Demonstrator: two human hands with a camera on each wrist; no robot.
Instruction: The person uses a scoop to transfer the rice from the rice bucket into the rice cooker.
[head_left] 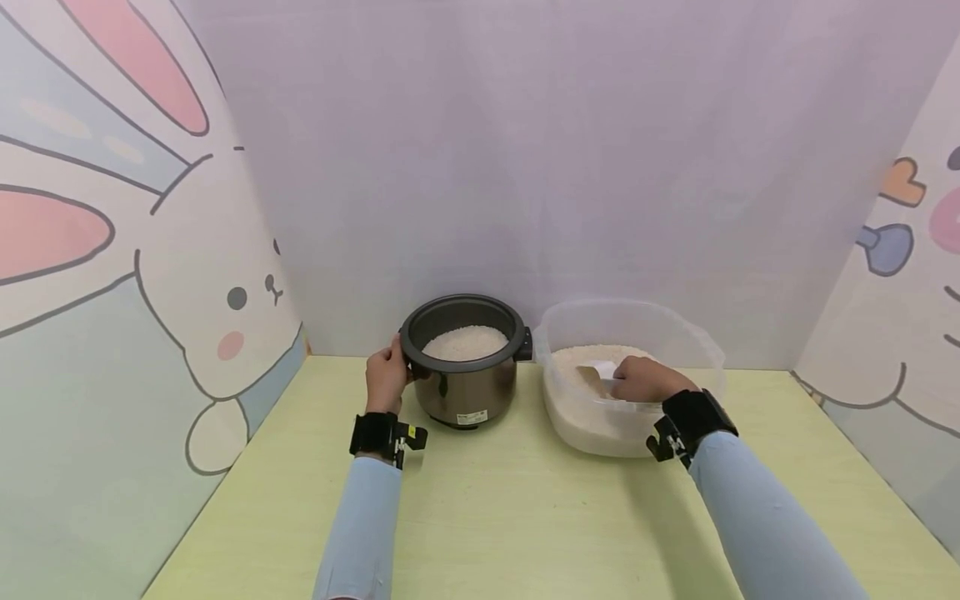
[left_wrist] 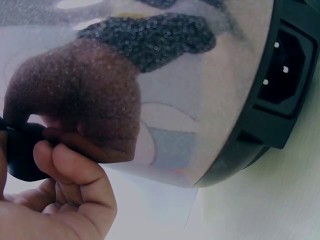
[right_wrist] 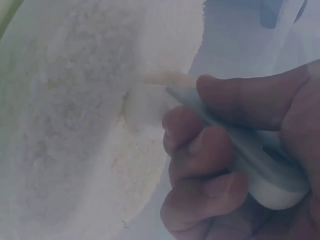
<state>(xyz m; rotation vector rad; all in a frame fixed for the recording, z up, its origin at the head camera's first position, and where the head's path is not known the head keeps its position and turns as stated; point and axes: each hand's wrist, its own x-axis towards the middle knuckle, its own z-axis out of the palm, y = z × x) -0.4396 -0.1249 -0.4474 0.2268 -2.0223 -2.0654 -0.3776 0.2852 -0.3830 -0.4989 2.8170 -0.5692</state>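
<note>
A dark rice cooker [head_left: 468, 396] stands lidless, with white rice [head_left: 465, 343] inside. At its left side my left hand [head_left: 385, 379] grips the black side handle [left_wrist: 25, 155], fingers curled round it in the left wrist view. To the right is a translucent plastic tub [head_left: 630, 310] holding more rice [head_left: 581, 425]. My right hand [head_left: 645, 381] reaches over the near rim and holds a white scoop [right_wrist: 245, 145] by its handle, thumb on top and fingers curled beneath. The scoop's front end sits at the rice surface, partly blurred in the right wrist view.
Both vessels stand on a pale yellow-green table [head_left: 517, 517], close side by side near the back wall [head_left: 525, 167]. A power socket [left_wrist: 285, 70] shows on the cooker's side. Panels with cartoon animals [head_left: 217, 333] rise at left and right.
</note>
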